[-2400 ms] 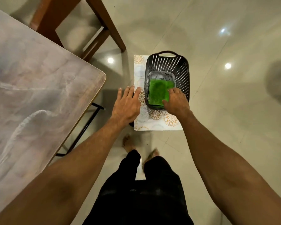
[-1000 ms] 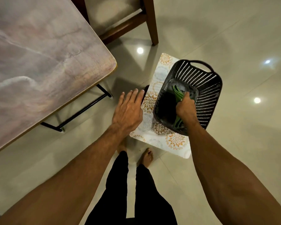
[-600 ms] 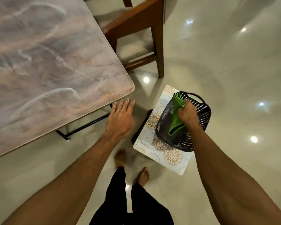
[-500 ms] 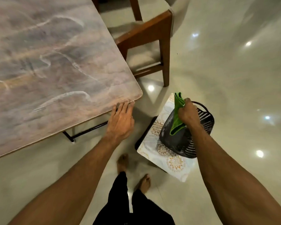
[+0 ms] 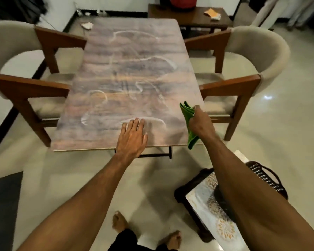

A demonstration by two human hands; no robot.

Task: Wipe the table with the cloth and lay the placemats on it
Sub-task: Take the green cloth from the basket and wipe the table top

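Your right hand (image 5: 198, 124) pinches the folded green cloth (image 5: 186, 111) above the table's (image 5: 134, 69) near right corner. The cloth's long axis runs 12 to 6: its fanned folds point toward 11, and its tail hangs past the near edge. At 9 of the cloth, your left hand (image 5: 132, 136) lies flat on the tabletop, fingers straight. Bare tabletop stretches toward 12, with the left armchair (image 5: 11, 42) and right armchair (image 5: 261, 48) flanking its long edges. At 5, a patterned placemat (image 5: 201, 201) and black basket (image 5: 265, 176) lie partly behind your forearm.
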